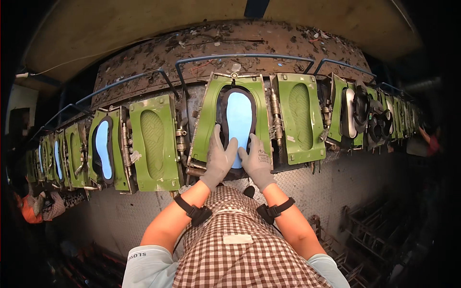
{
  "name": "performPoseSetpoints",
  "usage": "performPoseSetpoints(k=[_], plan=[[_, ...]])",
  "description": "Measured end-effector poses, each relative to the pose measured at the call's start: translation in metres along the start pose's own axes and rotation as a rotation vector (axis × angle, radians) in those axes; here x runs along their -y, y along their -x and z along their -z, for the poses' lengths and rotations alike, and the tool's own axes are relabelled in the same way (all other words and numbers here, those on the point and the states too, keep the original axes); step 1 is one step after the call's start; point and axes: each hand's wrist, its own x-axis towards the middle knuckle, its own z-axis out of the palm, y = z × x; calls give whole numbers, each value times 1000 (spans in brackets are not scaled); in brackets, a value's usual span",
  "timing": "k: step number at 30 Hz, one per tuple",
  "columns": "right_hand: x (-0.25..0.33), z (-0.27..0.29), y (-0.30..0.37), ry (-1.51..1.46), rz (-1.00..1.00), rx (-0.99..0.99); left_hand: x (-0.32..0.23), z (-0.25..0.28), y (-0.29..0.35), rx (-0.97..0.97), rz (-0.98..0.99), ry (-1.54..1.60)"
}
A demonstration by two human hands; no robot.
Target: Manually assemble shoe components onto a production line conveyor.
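Note:
In front of me, a blue insole-shaped piece with a black border (pixel 238 115) lies lengthwise in an open green mould half (pixel 206 113). Both hands wear grey gloves and rest at its near end. My left hand (pixel 221 156) lies along the left edge, fingers stretched forward and thumb over the blue surface. On the opposite edge is my right hand (pixel 258 164), its fingers extended and thumb towards the middle. Neither hand appears to grip anything. What lies under the palms is hidden. Just right stands the other mould half (pixel 301 117), with a patterned sole-shaped hollow.
Similar green moulds run both ways in a row. To the left, another mould holds a blue-topped piece (pixel 103 149); to the right, one holds black sandals (pixel 377 120). Blue metal rails (pixel 245 56) run behind. Another person's orange sleeve (pixel 31 210) shows far left.

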Motion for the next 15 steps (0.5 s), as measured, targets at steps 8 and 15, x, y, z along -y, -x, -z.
performPoseSetpoints(k=[8, 15], plan=[[29, 12, -17, 95, -159, 158, 42, -23, -91, 92, 382, 562], [-2, -1, -33, -502, -243, -12, -14, -20, -96, 179, 356, 712]])
